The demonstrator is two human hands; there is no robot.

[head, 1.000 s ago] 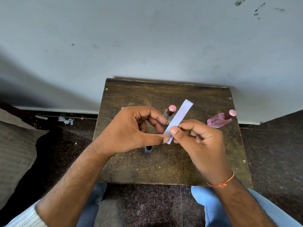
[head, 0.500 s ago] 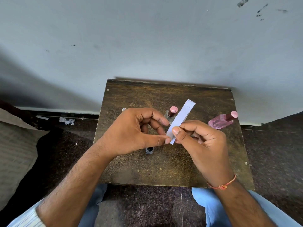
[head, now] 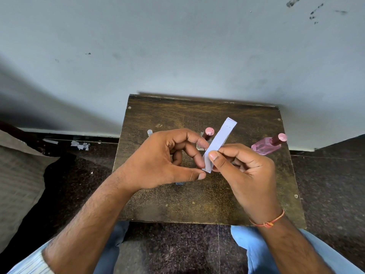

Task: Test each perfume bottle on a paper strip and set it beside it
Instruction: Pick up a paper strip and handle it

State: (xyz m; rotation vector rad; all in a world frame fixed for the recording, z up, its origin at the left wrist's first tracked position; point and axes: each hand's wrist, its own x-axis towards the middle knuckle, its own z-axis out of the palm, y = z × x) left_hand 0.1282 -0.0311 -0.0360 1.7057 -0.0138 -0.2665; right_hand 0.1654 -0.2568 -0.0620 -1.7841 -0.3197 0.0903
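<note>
White paper strip [head: 219,144], frame centre: light, floppy, best pinched low | right hand [head: 245,171] pinches its lower end, thumb over fingers | left hand [head: 167,161] curled, fingertips touching strip's bottom corner | clear bottle [head: 205,138] behind, pink bottle [head: 266,145] centre right on wooden table [head: 197,204].

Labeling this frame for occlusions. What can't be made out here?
- Head view: clear bottle body, mostly behind the left hand and paper strip.
- Small dark object under the left hand: only an edge shows.
- Pale cap behind the left hand: rest hidden.
- Marks on the strip: too small to read.
</note>
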